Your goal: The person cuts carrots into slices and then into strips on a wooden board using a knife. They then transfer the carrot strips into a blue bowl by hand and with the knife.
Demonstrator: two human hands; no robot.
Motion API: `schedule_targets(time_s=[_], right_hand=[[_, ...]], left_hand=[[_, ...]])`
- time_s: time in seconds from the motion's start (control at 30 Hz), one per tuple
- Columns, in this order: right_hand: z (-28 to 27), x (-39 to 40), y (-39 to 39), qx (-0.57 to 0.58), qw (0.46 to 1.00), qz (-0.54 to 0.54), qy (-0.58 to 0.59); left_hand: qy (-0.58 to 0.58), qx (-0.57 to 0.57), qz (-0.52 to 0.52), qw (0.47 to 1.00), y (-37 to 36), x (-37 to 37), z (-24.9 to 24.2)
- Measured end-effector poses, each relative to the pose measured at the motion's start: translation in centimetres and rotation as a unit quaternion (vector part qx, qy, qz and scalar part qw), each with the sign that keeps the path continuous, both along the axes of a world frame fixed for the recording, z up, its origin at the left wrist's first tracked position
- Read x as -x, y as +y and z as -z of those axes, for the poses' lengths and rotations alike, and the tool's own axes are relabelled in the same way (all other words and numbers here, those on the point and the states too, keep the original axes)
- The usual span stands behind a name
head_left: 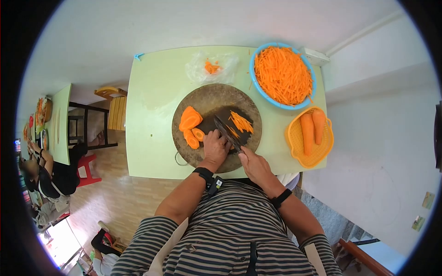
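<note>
A round dark cutting board (209,99) lies on the pale green table (152,115). My right hand (256,166) is closed on the handle of a dark knife (225,132), its blade slanting up and left over the board. My left hand (216,148) rests on the board beside the blade, fingers bent; what is under its fingertips is hidden. Carrot slices (190,119) lie left of the blade, and thin carrot strips (241,122) lie to its right.
A blue basin (252,73) heaped with shredded carrot stands at the back right. Below it, a yellow basket (326,149) holds two peeled carrots (307,133). A plastic bag (193,69) with carrot scraps lies behind the board. Other people sit at far left.
</note>
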State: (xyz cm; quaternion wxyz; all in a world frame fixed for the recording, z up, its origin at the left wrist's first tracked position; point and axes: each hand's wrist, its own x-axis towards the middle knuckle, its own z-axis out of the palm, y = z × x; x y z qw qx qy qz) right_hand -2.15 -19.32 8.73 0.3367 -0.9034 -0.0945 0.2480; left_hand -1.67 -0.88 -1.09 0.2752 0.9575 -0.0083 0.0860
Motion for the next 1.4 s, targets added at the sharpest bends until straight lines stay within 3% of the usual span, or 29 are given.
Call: schedule_targets(time_s=[0.43,0.73,1.03,1.4], right_hand=[[-0.9,0.2,0.2,0.030,0.999,-0.004,0.024],[-0.4,0.2,-0.5,-0.024,1.000,0.000,0.012],[-1.3,-0.2,0.5,0.030,0.999,-0.005,0.027],[-1.2,1.0,-1.2,-0.008,1.000,-0.008,0.022]], left_hand=[[-0.021,0.014,0.001,1.000,0.0,0.0,0.2],[-0.022,0.025,-0.008,0.999,0.0,0.0,0.2],[-0.035,0.018,-0.003,0.999,-0.1,-0.1,-0.1],[-0.021,0.019,-0.002,1.000,0.0,0.1,0.0]])
